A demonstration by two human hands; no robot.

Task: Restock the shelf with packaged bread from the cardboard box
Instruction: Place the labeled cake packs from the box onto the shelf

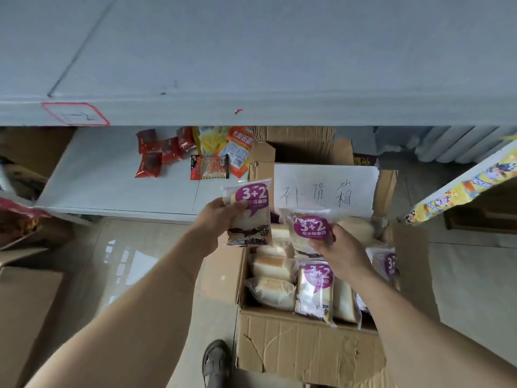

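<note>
Left hand (pixel 216 219) and right hand (pixel 340 252) each pinch a bread pack (pixel 249 212) over the cardboard box (pixel 302 343); light, squashable, slick film—hold edges loosely.

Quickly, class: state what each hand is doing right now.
Left hand: grips a purple-labelled clear plastic bread packet, raised.
Right hand: grips another purple-labelled bread packet above the brown cardboard box.
</note>
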